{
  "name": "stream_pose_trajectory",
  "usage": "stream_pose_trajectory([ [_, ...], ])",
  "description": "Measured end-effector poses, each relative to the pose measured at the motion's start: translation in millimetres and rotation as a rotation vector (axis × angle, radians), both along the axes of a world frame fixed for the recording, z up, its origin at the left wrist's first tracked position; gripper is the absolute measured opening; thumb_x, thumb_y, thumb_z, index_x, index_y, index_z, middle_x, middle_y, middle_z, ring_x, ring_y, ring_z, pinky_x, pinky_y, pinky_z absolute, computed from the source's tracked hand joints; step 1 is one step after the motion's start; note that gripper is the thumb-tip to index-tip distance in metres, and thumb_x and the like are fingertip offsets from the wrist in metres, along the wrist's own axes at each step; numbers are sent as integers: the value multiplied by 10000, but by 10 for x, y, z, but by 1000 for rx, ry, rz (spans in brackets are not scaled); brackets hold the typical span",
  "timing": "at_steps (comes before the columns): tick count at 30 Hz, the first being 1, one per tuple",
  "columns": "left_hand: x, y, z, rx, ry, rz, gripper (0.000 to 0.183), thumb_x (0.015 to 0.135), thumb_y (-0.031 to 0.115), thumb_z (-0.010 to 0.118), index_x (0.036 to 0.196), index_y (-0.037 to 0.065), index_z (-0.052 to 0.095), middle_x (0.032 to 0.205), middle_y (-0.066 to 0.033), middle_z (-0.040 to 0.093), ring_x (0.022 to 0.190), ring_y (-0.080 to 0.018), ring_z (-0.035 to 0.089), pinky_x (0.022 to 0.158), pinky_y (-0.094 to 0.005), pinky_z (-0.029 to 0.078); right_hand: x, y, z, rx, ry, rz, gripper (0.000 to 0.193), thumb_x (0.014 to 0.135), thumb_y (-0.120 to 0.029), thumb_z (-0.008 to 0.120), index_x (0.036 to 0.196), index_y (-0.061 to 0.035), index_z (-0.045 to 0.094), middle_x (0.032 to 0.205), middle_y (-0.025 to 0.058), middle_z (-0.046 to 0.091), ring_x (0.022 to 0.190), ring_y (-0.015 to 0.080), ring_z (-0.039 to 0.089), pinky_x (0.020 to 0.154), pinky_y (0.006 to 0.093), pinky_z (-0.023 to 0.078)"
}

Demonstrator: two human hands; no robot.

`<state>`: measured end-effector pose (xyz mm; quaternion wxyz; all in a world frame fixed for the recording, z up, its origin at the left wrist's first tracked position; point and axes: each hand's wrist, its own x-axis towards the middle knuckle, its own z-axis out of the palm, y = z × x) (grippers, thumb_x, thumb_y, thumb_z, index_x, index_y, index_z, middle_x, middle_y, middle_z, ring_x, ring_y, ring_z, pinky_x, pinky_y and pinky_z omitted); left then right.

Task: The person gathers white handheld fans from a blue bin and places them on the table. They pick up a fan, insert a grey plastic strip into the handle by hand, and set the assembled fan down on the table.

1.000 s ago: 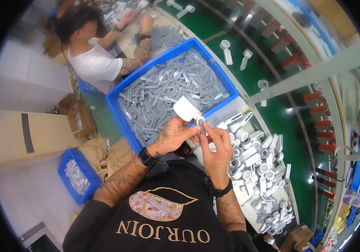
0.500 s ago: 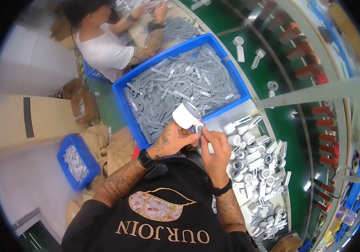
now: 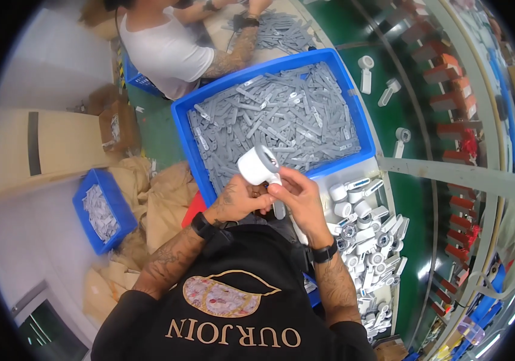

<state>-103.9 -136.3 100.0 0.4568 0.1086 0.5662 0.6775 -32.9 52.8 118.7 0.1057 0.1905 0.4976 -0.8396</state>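
Observation:
A white handheld fan (image 3: 254,166) with a round head and grey rim is held in front of my chest. My left hand (image 3: 239,200) is closed around its underside and handle, the thumb lying across the front. My right hand (image 3: 301,198) pinches the neck just below the head. A grey handle part (image 3: 279,209) shows beneath my fingers; whether it is fixed to the fan is hidden. Just beyond my hands stands a blue bin (image 3: 363,123) heaped with grey handle strips (image 3: 269,117).
Many white fans (image 3: 366,234) are piled on the table at my right. A green conveyor (image 3: 411,198) with a few fans runs past it, crossed by a pale metal bar (image 3: 450,172). A co-worker (image 3: 164,51) sits far left. A smaller blue bin (image 3: 126,219) stands left.
The fan has tilted in my hands, its head dipping left. My right fingers have shifted up to its neck. The whole view has swung slightly, moving the bin rightward.

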Motion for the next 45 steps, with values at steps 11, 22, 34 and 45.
stream_pose_trajectory([
  [11,-288,-325,-81,-124,-41,308,282,1000,102,573,1274,59,524,1015,-108,654,850,-188,648,778,-325,545,-1025,1348,-1979,1721,338,147,160,862,-102,711,1015,-57,713,977,159,676,880,395,650,822,511,528],
  [22,-242,226,-36,101,-5,202,439,1094,160,495,1481,-25,403,1341,-173,637,1206,-232,636,1060,-370,490,-43,209,282,643,145,-210,381,928,-60,758,1302,-36,686,1006,29,673,903,106,633,812,268,532],
  [34,91,646,176,197,53,101,444,1026,35,616,1429,-36,444,1415,-206,607,1338,-255,572,1145,-393,447,599,204,346,1094,297,-233,426,889,39,747,1302,-61,722,981,70,635,763,152,626,693,285,526],
  [45,278,772,272,120,65,83,548,958,9,725,1439,-23,464,1376,-153,646,1270,-200,620,1104,-349,491,765,355,366,1385,473,-236,450,831,20,799,1266,-81,746,930,76,653,763,219,649,674,335,540],
])
